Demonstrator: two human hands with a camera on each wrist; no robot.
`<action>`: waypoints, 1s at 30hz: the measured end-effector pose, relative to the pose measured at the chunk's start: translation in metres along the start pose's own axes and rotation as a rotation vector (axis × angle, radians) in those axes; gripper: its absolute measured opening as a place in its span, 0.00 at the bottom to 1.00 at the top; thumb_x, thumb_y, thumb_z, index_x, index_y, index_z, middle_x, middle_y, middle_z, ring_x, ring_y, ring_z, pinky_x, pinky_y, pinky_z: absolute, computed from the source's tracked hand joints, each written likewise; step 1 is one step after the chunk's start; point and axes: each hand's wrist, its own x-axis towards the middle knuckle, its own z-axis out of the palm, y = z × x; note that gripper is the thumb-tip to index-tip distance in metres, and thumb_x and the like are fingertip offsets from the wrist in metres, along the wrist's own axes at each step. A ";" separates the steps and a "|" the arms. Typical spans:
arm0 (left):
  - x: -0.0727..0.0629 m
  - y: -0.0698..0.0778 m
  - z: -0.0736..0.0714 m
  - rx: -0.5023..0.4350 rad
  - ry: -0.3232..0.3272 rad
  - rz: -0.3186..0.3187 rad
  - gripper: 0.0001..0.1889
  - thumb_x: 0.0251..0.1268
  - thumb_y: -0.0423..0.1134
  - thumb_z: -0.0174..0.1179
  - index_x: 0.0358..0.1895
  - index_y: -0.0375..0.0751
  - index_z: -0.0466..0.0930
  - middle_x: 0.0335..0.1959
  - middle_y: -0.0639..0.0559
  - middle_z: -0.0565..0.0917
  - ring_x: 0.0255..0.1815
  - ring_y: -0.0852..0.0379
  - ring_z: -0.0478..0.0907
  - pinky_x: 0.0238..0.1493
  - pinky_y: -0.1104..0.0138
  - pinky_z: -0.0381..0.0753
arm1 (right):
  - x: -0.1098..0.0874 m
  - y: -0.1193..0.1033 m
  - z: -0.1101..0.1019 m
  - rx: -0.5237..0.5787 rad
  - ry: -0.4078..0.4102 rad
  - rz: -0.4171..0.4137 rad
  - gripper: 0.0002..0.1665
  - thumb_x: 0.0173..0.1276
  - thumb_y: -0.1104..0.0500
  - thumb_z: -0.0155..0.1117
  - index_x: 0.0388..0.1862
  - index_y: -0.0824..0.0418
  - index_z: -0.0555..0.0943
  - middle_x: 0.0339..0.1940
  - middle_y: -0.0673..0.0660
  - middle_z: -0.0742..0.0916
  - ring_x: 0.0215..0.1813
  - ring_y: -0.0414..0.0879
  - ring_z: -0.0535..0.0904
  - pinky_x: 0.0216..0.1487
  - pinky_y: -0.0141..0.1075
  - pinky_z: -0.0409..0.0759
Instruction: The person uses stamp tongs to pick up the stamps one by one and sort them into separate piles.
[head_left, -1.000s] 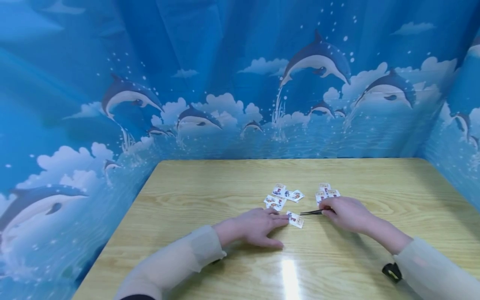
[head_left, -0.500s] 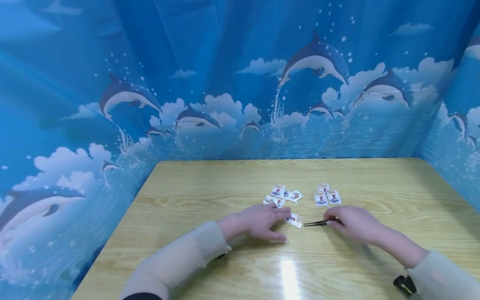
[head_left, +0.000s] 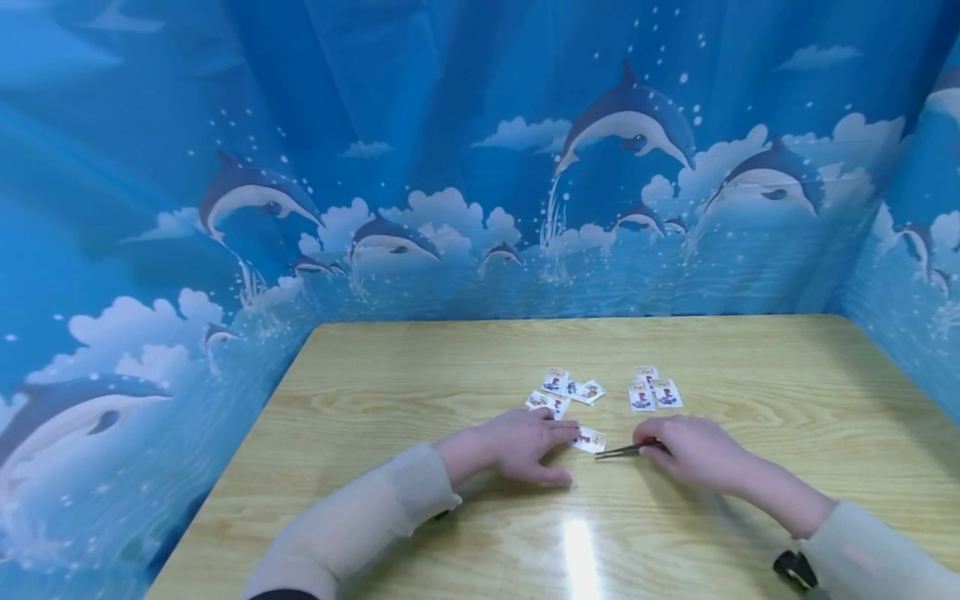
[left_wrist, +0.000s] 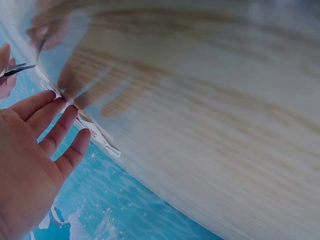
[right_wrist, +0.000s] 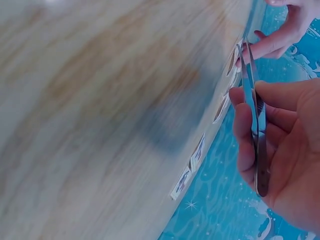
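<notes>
My right hand (head_left: 693,450) pinches slim metal tweezers (head_left: 621,451) between thumb and fingers. Slightly parted prongs show in the right wrist view, where the tweezers (right_wrist: 258,132) point toward the other hand. Their tips are at the near right corner of a small white printed card (head_left: 592,440) lying on the table; whether they touch it I cannot tell. Fingers extended, my left hand (head_left: 523,446) rests its fingertips on that card's left part, covering it. In the left wrist view the left hand (left_wrist: 37,160) has its fingers straight and spread.
Just beyond the left hand, several similar cards (head_left: 557,383) lie loosely overlapping. Another cluster of 3 cards (head_left: 667,393) lies beyond the right hand. The wood-grain table (head_left: 390,367) ends at a blue dolphin-print curtain (head_left: 450,283).
My right hand has drawn back toward me with the tweezers, uncovering the right card cluster, then shifted left to the card's near corner. The left fingers lie slightly further over the card.
</notes>
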 end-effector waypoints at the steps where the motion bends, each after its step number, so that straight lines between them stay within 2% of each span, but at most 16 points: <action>1: -0.001 0.000 0.000 0.003 0.002 0.003 0.41 0.68 0.69 0.44 0.77 0.51 0.54 0.75 0.56 0.58 0.74 0.47 0.56 0.71 0.56 0.58 | 0.000 0.001 0.000 -0.003 0.004 0.001 0.06 0.61 0.62 0.69 0.38 0.55 0.85 0.33 0.46 0.87 0.36 0.44 0.83 0.36 0.43 0.82; 6: -0.008 0.000 0.002 0.006 0.017 0.013 0.40 0.68 0.69 0.44 0.76 0.50 0.56 0.75 0.57 0.60 0.73 0.48 0.57 0.70 0.57 0.59 | 0.000 0.004 -0.001 -0.026 0.028 0.003 0.06 0.61 0.63 0.69 0.38 0.56 0.85 0.33 0.48 0.87 0.36 0.46 0.83 0.37 0.45 0.83; 15: -0.015 0.003 0.005 0.009 0.024 0.020 0.41 0.67 0.70 0.44 0.75 0.49 0.59 0.75 0.58 0.60 0.74 0.50 0.56 0.71 0.59 0.58 | 0.003 0.006 -0.004 -0.026 0.019 0.039 0.06 0.61 0.64 0.68 0.38 0.58 0.85 0.34 0.50 0.87 0.36 0.47 0.83 0.35 0.45 0.83; 20: -0.015 0.007 0.005 0.011 0.037 0.050 0.40 0.67 0.70 0.44 0.75 0.49 0.60 0.73 0.57 0.63 0.73 0.52 0.58 0.70 0.59 0.60 | 0.006 0.008 -0.004 -0.032 0.031 0.059 0.05 0.61 0.64 0.69 0.37 0.59 0.85 0.31 0.50 0.86 0.33 0.46 0.82 0.32 0.43 0.82; 30: -0.014 0.012 0.007 0.003 0.043 0.067 0.40 0.67 0.70 0.44 0.75 0.50 0.59 0.74 0.59 0.62 0.73 0.54 0.58 0.70 0.60 0.60 | 0.011 0.010 -0.003 -0.046 0.039 0.075 0.06 0.62 0.64 0.68 0.39 0.59 0.85 0.33 0.50 0.87 0.35 0.48 0.83 0.34 0.45 0.82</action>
